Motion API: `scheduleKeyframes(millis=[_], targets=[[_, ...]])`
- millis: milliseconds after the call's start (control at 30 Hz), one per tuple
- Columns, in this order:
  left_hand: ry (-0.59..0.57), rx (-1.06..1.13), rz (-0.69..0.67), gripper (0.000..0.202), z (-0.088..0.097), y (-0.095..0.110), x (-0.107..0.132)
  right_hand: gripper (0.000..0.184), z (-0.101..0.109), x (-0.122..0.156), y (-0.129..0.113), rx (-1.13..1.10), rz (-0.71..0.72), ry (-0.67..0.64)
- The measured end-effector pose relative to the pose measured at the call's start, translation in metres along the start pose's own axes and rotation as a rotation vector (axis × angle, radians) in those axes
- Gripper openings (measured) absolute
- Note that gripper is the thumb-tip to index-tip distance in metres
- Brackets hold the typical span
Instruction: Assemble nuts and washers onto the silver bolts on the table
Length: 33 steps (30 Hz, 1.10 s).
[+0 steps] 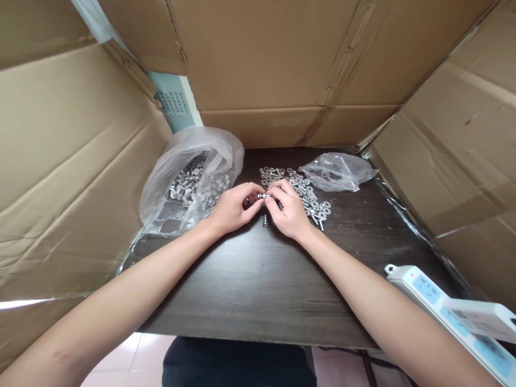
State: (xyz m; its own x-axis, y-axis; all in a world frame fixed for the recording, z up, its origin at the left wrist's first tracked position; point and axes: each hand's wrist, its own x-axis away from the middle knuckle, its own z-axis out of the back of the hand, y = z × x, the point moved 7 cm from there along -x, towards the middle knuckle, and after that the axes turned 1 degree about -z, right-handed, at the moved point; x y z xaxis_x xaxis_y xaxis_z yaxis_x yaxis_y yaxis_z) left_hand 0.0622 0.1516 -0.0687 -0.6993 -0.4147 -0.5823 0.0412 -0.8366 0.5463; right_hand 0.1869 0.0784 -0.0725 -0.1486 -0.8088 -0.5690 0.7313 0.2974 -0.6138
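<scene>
My left hand (233,208) and my right hand (287,210) meet over the middle of a dark wooden table (258,290). Between their pinched fingertips they hold a small silver bolt (264,196) with a nut or washer on it. Another loose bolt (265,220) lies on the table just below the hands. A scattered pile of washers and nuts (298,188) lies right behind my right hand. To the left stands an open clear plastic bag of bolts (189,180).
An emptier clear bag (336,172) lies at the back right. Cardboard walls (60,161) enclose the table on the left, back and right. A white power strip (451,312) rests at the front right edge.
</scene>
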Motion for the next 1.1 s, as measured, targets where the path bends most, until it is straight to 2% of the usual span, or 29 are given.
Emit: scheduleKeyframes(millis=[167,367,733,1000,1100], targets=[[0.004,-0.002,0.010,0.015,-0.0001,-0.0010,0.0002,0.017,0.0000,-0.0005,-0.0006,0.007,-0.001,-0.003],[-0.006,0.000,0.010,0.015,-0.0004,-0.0007,0.0000,0.009,0.0005,-0.0006,-0.0003,0.002,-0.010,-0.002],[-0.013,0.015,0.005,0.015,-0.0005,-0.0020,0.0002,0.016,-0.0019,-0.0004,-0.0004,-0.006,0.003,-0.047],[-0.024,-0.002,0.011,0.016,-0.0018,-0.0025,0.0013,0.009,-0.0003,-0.0002,-0.0017,-0.002,0.003,-0.021],[-0.047,0.020,0.028,0.017,-0.0037,-0.0054,0.0021,0.013,-0.0009,-0.0005,-0.0009,-0.006,-0.001,-0.020]])
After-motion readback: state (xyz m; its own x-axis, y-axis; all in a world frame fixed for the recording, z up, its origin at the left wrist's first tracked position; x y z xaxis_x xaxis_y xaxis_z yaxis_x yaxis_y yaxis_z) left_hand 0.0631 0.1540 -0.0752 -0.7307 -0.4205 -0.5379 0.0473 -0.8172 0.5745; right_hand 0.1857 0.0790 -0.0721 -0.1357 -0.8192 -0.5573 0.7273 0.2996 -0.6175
